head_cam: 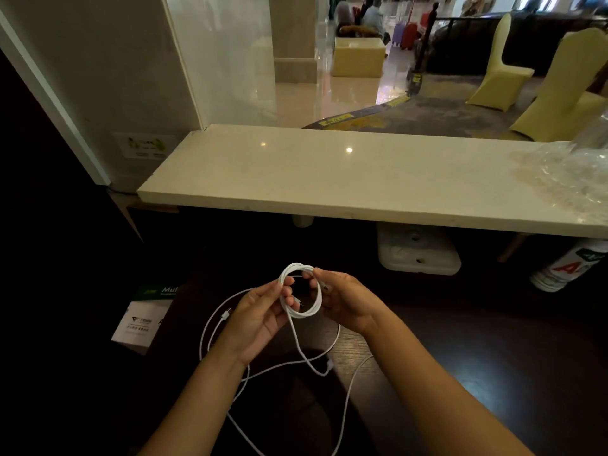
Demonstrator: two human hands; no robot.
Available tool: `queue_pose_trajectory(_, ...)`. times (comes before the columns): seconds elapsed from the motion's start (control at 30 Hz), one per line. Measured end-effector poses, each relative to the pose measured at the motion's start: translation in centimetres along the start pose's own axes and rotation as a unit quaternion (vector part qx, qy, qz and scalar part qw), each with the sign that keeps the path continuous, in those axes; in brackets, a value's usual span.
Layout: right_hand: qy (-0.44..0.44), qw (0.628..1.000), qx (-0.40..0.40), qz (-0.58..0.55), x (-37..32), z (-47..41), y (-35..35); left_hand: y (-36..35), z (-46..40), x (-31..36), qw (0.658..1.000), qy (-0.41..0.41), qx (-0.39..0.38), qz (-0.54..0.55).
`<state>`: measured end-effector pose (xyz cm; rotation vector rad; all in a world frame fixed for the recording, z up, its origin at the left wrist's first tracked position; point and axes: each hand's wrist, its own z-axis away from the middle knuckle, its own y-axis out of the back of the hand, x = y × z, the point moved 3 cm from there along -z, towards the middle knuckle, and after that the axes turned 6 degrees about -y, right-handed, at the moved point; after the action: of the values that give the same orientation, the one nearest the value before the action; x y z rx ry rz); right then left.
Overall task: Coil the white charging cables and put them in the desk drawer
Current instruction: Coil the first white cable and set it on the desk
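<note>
A white charging cable [317, 299] is partly wound into a small loop held up between both hands over the dark desk [444, 363]. My left hand [260, 317] pinches the loop's left side, and my right hand [345, 301] grips its right side. The cable's loose tail [304, 353] hangs down from the loop. More white cable [210, 327] lies in wide curves on the desk below my forearms, with a plug end near my left hand. No drawer is visible.
A pale stone counter [362, 179] runs across above the desk. Crumpled clear plastic [572, 172] lies on its right end. A white paper pack [144, 317] sits at the desk's left, and a white tray [418, 251] and a printed bag [566, 268] sit under the counter.
</note>
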<state>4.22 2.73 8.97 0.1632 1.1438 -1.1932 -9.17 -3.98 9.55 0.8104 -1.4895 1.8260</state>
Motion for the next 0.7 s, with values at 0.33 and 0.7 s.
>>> queue_pose_trajectory(0.33,-0.038,0.9,-0.185,0.392,4.4,3.3,1.3,1.1,-0.8,1.8,0.989,-0.003,0.034,0.141)
queue_pose_trajectory(0.7,0.001,0.871,-0.009,0.492,-2.1,2.3,4.9,1.6,0.4,2.2,0.997,0.062,-0.01,0.036)
